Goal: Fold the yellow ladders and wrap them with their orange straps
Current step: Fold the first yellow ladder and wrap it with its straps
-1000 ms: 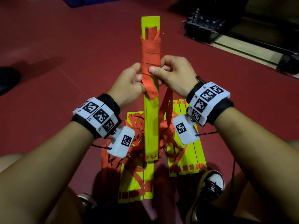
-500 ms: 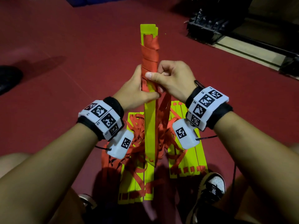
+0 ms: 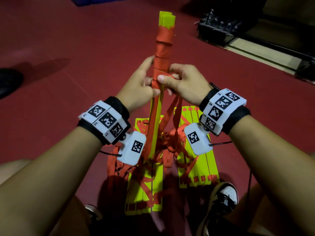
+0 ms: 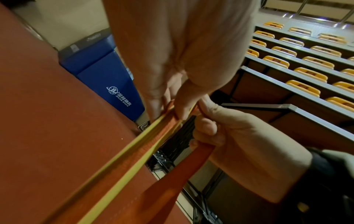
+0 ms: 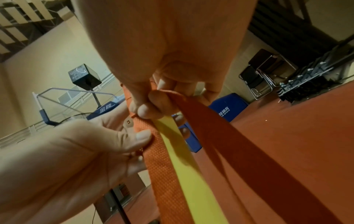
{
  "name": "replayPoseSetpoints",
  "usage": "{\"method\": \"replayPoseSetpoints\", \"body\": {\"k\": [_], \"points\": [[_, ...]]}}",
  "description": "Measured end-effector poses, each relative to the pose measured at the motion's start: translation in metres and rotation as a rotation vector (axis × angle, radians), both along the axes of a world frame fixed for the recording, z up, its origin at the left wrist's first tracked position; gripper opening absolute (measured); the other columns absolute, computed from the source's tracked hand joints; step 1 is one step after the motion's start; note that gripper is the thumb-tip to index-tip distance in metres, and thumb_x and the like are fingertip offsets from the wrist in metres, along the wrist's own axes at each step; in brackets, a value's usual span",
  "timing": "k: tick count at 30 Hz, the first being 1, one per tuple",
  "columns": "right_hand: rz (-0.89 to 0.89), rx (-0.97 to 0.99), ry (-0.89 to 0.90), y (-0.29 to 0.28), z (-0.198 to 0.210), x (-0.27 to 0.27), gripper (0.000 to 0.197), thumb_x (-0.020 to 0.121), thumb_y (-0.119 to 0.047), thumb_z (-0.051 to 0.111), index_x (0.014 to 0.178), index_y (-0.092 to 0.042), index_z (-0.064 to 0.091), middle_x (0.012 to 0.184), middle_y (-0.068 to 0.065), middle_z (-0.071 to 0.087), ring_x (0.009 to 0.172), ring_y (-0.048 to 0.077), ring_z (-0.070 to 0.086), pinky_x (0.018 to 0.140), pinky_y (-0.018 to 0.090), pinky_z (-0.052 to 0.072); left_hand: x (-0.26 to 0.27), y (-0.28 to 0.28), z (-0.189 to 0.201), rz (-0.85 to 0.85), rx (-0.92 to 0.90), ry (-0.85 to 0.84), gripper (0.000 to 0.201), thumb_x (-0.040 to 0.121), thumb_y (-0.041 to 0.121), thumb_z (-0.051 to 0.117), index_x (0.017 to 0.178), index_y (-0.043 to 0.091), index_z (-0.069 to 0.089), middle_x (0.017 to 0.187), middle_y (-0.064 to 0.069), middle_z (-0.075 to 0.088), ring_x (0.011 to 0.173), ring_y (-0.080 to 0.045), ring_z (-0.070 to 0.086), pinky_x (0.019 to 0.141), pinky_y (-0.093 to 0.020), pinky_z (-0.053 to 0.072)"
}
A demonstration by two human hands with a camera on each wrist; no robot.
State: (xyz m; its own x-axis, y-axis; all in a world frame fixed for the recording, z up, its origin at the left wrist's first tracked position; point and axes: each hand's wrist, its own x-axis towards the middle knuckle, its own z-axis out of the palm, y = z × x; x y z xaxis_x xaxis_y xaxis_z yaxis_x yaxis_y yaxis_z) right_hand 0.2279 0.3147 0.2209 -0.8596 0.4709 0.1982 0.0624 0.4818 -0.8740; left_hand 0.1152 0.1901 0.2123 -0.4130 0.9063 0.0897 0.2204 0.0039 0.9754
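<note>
While the left hand (image 3: 139, 86) grips the folded yellow plastic ladder (image 3: 157, 116) pointing to 12 o'clock, the right hand (image 3: 185, 84) pinches its orange woven strap (image 3: 162, 53), apparently pulling it taut.

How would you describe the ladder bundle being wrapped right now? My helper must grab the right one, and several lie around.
On the dark red sports floor, between the person's two hands, one folded bundle of yellow plastic ladder slats stands up off the ground. The left hand and right hand grip it mid-length. Unlike the flat yellow slat stacks lying below, its upper part is wound with orange webbing strap.
</note>
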Motion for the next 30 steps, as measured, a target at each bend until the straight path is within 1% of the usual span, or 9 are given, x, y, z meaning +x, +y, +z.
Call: {"method": "replayPoseSetpoints", "body": {"k": [8,11,14,16,19,21,24,27,30], "points": [[-0.018,0.108,-0.014,0.007,-0.006,-0.001,0.028,0.098,-0.023,0.059,0.090,0.003,0.057,0.059,-0.007,0.063,0.048,0.003,0.046,0.054,0.021,0.034,0.003,-0.002,0.000,-0.053,0.084,0.028,0.081,0.082,-0.030,0.041,0.152,0.007,0.027,0.112,-0.022,0.064,0.080,-0.009,0.071,0.065,-0.017,0.052],[-0.024,0.106,0.002,0.002,-0.004,-0.002,0.026,0.098,-0.023,0.061,0.082,-0.003,0.052,0.057,-0.005,0.062,0.047,0.006,0.047,0.052,0.022,0.036,0.002,0.000,-0.003,-0.038,0.073,0.066,0.073,0.078,-0.010,0.058,0.141,0.013,0.029,0.110,-0.019,0.064,0.086,-0.016,0.070,0.073,-0.033,0.057],[0.002,0.070,0.026,-0.003,-0.003,-0.003,0.029,0.096,-0.024,0.064,0.079,-0.006,0.050,0.054,-0.002,0.062,0.046,0.009,0.051,0.052,0.022,0.038,0.003,-0.006,-0.006,0.033,-0.036,0.302,0.083,0.075,0.018,0.077,0.138,0.016,0.023,0.101,-0.002,0.068,0.088,-0.023,0.074,0.080,-0.048,0.060],[0.013,0.083,0.025,-0.007,-0.005,-0.003,0.033,0.094,-0.030,0.066,0.074,-0.012,0.048,0.051,-0.001,0.062,0.043,0.007,0.051,0.050,0.021,0.037,0.003,-0.009,-0.006,0.108,-0.094,0.398,0.098,0.076,0.031,0.085,0.144,0.013,0.017,0.106,-0.001,0.067,0.094,-0.024,0.073,0.084,-0.042,0.058],[0.022,0.129,0.004,-0.012,-0.005,-0.003,0.039,0.091,-0.036,0.069,0.069,-0.013,0.048,0.049,0.001,0.061,0.041,0.004,0.048,0.049,0.015,0.032,0.008,-0.013,-0.004,0.176,-0.185,0.442,0.107,0.083,0.031,0.084,0.153,0.007,0.006,0.110,-0.002,0.062,0.098,-0.022,0.065,0.080,-0.030,0.048],[0.018,0.116,0.017,-0.012,-0.003,-0.002,0.039,0.090,-0.036,0.072,0.068,-0.013,0.049,0.049,0.002,0.060,0.040,0.004,0.047,0.048,0.015,0.031,0.010,-0.014,-0.001,0.210,-0.219,0.448,0.104,0.083,0.036,0.083,0.153,0.012,0.010,0.107,0.001,0.061,0.094,-0.021,0.063,0.073,-0.023,0.041],[-0.005,0.058,0.052,-0.008,-0.002,-0.003,0.034,0.087,-0.032,0.074,0.068,-0.014,0.053,0.049,0.001,0.058,0.043,0.006,0.050,0.049,0.021,0.035,0.006,-0.015,0.002,0.244,-0.189,0.469,0.092,0.078,0.044,0.085,0.145,0.024,0.026,0.102,0.005,0.069,0.095,-0.024,0.070,0.072,-0.026,0.045],[-0.015,0.030,0.030,-0.005,0.002,-0.003,0.020,0.083,-0.028,0.071,0.076,-0.013,0.061,0.056,0.014,0.060,0.051,0.015,0.054,0.053,0.025,0.038,-0.001,-0.012,0.002,0.257,-0.140,0.486,0.086,0.074,0.043,0.087,0.140,0.029,0.034,0.081,0.012,0.071,0.072,-0.002,0.068,0.064,-0.016,0.047],[-0.054,0.041,0.012,0.001,0.002,0.000,0.015,0.086,-0.024,0.072,0.083,-0.010,0.065,0.050,-0.003,0.058,0.048,0.012,0.055,0.054,0.026,0.041,-0.007,-0.007,-0.004,0.238,-0.117,0.372,0.094,0.072,0.036,0.087,0.148,0.030,0.031,0.088,0.007,0.077,0.079,-0.012,0.073,0.084,-0.033,0.059]]}}
